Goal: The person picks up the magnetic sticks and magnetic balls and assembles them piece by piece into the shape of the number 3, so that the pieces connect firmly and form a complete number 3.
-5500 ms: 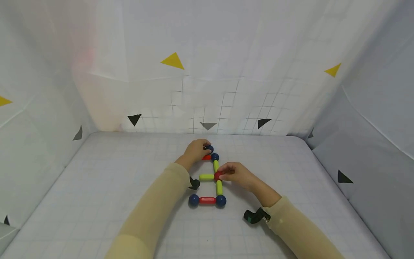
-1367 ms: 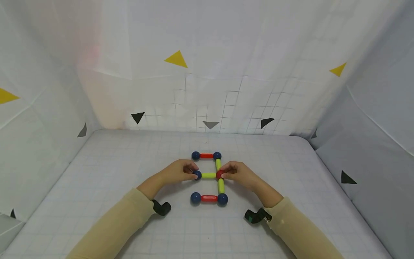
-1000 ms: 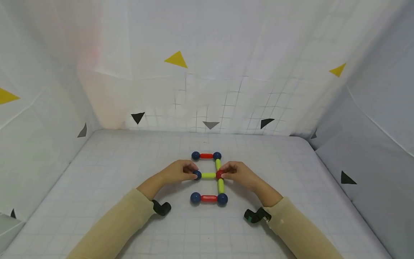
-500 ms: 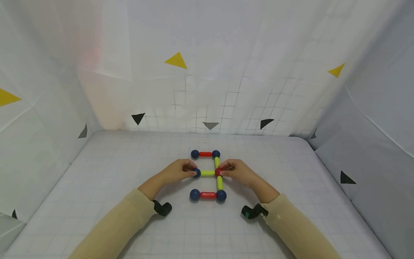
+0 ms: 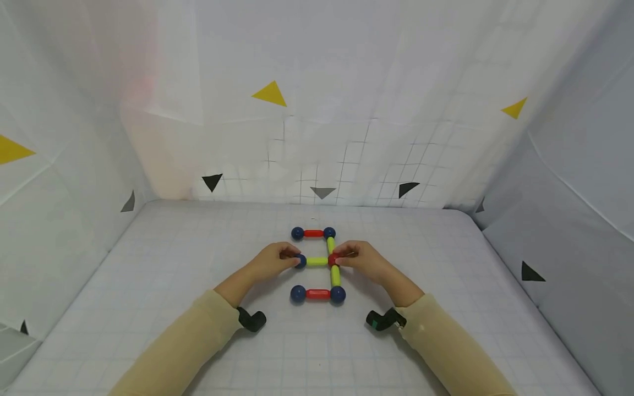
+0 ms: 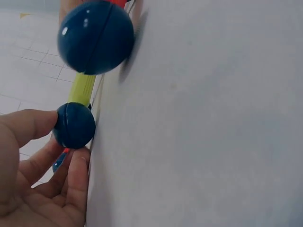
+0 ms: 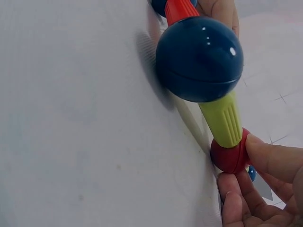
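Observation:
A flat figure of magnetic balls and rods lies on the table. My left hand (image 5: 271,260) pinches a blue ball (image 6: 74,125) between thumb and fingers, at the left end of the middle yellow-green rod (image 5: 317,262). My right hand (image 5: 367,260) pinches the red ball (image 7: 230,154) where three yellow-green rods meet. Toward the back, a red rod (image 5: 313,234) joins two blue balls, including the left one (image 5: 297,234). Nearer me, another red rod (image 5: 318,294) lies between a left blue ball (image 5: 298,294) and a right one (image 5: 338,295).
The white table (image 5: 317,352) carries a faint grid. White sheets (image 5: 317,66) with yellow and black triangles stand behind and at both sides. A black wrist camera (image 5: 252,320) sits by the left sleeve, another black camera (image 5: 385,320) by the right.
Earlier my left hand held a blue ball near the back row; it now holds one at the middle rod's left end. Over the last second, both hands and the figure have shifted slightly away from me.

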`<state>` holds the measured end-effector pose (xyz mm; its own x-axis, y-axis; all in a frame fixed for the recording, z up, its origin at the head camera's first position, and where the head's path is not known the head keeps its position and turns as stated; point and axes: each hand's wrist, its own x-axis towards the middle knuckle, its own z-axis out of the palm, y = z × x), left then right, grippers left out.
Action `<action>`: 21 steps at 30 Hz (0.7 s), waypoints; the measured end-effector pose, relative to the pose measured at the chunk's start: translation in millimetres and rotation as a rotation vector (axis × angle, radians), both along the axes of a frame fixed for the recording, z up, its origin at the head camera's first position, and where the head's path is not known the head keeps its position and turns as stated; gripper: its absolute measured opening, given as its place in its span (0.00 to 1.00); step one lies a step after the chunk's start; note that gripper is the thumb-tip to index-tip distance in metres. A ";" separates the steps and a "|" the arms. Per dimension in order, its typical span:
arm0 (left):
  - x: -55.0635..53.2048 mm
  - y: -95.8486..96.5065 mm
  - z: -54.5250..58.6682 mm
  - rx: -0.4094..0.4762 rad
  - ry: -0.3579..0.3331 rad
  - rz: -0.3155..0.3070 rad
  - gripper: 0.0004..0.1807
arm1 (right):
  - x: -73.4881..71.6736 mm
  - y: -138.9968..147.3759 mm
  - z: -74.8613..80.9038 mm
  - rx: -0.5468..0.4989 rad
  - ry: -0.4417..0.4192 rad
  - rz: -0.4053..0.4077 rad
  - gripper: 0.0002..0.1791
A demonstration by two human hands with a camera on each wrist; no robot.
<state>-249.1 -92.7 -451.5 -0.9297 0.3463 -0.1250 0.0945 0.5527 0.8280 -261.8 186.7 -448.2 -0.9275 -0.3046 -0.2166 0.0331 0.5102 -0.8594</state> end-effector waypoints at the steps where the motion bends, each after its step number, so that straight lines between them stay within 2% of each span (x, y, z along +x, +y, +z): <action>1: 0.4 0.5 -0.1 0.001 -0.004 0.009 0.15 | -0.3 0.1 -0.1 0.001 0.003 -0.001 0.13; 9: 1.8 4.3 -2.2 -0.005 -0.030 0.088 0.16 | 1.0 -2.0 1.0 0.009 -0.004 -0.006 0.14; 21: 4.9 6.9 -2.4 0.014 -0.025 0.118 0.16 | 0.5 -1.5 -0.3 0.003 0.003 -0.012 0.13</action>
<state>-244.2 -85.7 -453.9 -0.9608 0.2364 -0.1446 0.0088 0.5474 0.8369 -261.3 185.1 -448.5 -0.9318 -0.2925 -0.2149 0.0368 0.5127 -0.8578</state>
